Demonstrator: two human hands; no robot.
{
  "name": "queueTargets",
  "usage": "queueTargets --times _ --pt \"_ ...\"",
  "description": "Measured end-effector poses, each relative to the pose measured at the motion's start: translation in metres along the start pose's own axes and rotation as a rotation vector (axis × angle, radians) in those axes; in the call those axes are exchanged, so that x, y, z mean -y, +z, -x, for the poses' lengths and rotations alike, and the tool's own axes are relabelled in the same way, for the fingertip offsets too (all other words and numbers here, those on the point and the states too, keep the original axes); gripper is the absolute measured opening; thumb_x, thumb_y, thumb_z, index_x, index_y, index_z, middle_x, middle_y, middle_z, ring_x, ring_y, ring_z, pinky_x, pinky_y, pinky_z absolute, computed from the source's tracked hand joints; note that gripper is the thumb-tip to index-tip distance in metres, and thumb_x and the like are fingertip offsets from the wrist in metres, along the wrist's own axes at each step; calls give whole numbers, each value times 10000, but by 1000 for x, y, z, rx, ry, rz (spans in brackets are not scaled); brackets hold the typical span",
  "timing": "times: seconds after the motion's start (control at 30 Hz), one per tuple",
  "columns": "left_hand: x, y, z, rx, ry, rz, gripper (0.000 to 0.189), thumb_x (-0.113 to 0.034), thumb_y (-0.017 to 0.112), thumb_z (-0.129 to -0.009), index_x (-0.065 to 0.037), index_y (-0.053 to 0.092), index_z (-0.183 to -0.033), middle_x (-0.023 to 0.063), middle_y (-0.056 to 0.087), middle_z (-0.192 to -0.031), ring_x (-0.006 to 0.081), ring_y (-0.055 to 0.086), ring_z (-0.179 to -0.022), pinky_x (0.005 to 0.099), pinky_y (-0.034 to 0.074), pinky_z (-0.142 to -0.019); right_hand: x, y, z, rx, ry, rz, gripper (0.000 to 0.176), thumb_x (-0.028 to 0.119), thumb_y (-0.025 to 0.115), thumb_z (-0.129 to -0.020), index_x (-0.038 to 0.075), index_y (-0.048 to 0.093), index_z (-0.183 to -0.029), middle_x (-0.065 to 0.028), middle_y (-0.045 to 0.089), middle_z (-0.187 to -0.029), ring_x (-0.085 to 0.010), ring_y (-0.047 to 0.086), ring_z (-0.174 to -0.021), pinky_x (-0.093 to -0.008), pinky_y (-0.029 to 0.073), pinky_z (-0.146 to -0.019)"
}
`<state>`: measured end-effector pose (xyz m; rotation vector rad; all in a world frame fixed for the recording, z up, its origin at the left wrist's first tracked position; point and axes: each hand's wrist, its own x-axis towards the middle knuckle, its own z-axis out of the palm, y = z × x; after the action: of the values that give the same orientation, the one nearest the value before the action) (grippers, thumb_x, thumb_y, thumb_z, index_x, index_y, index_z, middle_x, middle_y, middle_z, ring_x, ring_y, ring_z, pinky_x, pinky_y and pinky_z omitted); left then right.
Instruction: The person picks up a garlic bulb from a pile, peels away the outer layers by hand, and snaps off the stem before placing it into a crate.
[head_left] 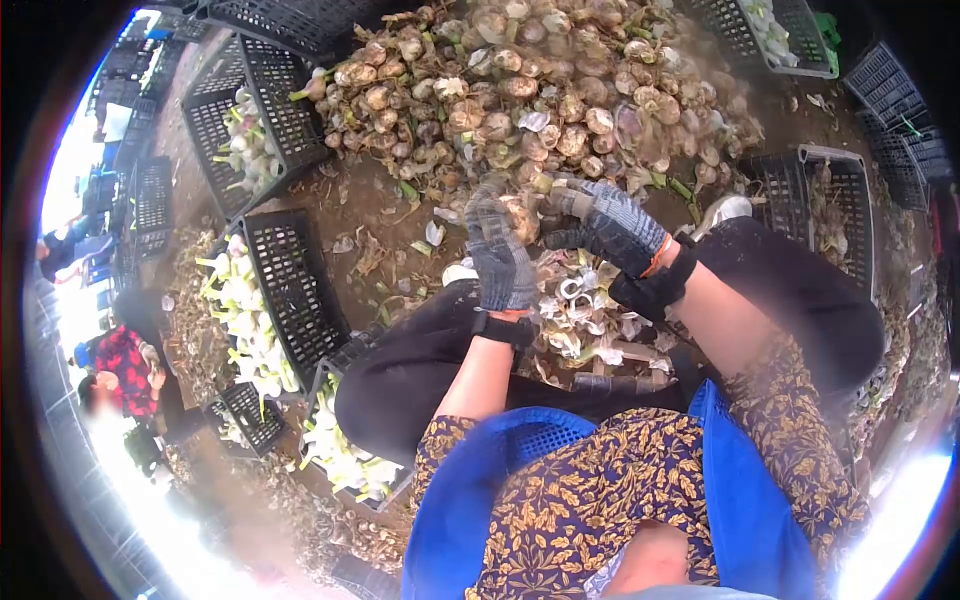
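Note:
Both of my hands wear grey knit work gloves and meet in front of a large heap of garlic bulbs (585, 90). My left hand (497, 250) is closed around the left side of a brownish garlic bulb (522, 220). From the other side, the curled fingers of my right hand (605, 225) reach the same bulb near its upper end; their exact contact is partly hidden. Below my hands, between my legs, lies a pile of peeled-off white garlic skins (580, 305).
Black plastic crates (295, 280) stand at my left, with trimmed white garlic (250, 310) beside them. Another crate (840, 215) is at my right knee, and one holding garlic (775, 35) sits at the upper right. A person in a red-checked top (125, 370) works far left.

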<state>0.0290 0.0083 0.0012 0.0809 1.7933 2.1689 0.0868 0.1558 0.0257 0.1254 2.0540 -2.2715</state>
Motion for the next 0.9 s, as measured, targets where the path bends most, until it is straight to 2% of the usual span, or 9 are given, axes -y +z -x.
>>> queueTargets --times 0.07,0.13,0.27,0.33,0.53,0.6,0.73,0.83,0.9 --pt "-29 19 17 -109 58 -191 338 -256 362 -924 -6 434 -1141 95 482 -1121 142 464 -1017 257 366 -879 13 9 6 -30 218 -435 387 237 638 -735 35 530 -1047 -172 536 -884 -308 547 -851 -370 441 -698" --pt "-23 17 19 -91 162 -269 326 -248 368 -921 -11 442 -1130 96 498 -1091 160 471 -1003 276 364 -873 9 11 7 -18 -48 430 308 106 512 -827 54 486 -1129 -39 543 -929 -135 558 -765 -272 499 -667" --pt "-29 16 22 -14 329 -491 349 -302 329 -923 -16 455 -1081 102 483 -1057 183 456 -990 308 343 -888 21 18 5 -38 41 613 334 125 543 -814 47 483 -1134 -28 557 -879 -114 555 -702 -256 487 -605" --pt "-28 16 22 2 320 -477 352 -305 328 -923 -17 457 -1079 103 482 -1055 183 454 -993 311 342 -889 26 22 3 -143 474 -69 329 173 549 -823 25 494 -1112 -41 577 -867 -117 566 -699 -257 488 -613" --pt "-26 17 22 -11 316 -444 341 -291 341 -918 -8 464 -1066 106 484 -1048 188 462 -973 310 355 -872 15 18 3 -224 171 41 319 274 523 -822 -23 563 -930 -139 577 -752 -214 573 -658 -322 454 -605" --pt "-25 18 21 -54 262 -419 341 -284 340 -918 0 468 -1056 110 491 -1035 191 470 -961 308 360 -864 8 12 2 -162 -66 545 303 256 521 -811 -25 564 -915 -164 578 -770 -264 565 -692 -353 440 -641" --pt "-27 17 18 -115 96 -327 292 -229 344 -915 -8 450 -1076 109 494 -1016 196 468 -967 315 345 -897 14 19 5 -227 -74 180 281 237 516 -798 -25 567 -886 -200 569 -782 -322 548 -726 -377 422 -661" --pt "-13 8 14 -50 344 -595 327 -242 329 -921 3 436 -1111 129 490 -1057 200 460 -1007 330 332 -921 17 18 5 -262 -86 385 277 222 522 -772 -24 568 -890 -223 566 -777 -352 545 -727 -379 425 -640" --pt "-15 7 9 -71 -524 161 371 -268 333 -921 7 414 -1156 143 486 -1110 221 493 -985 340 384 -875 11 18 9 -307 -22 497 270 203 524 -750 -19 570 -896 -228 567 -760 -371 545 -723 -389 431 -628"
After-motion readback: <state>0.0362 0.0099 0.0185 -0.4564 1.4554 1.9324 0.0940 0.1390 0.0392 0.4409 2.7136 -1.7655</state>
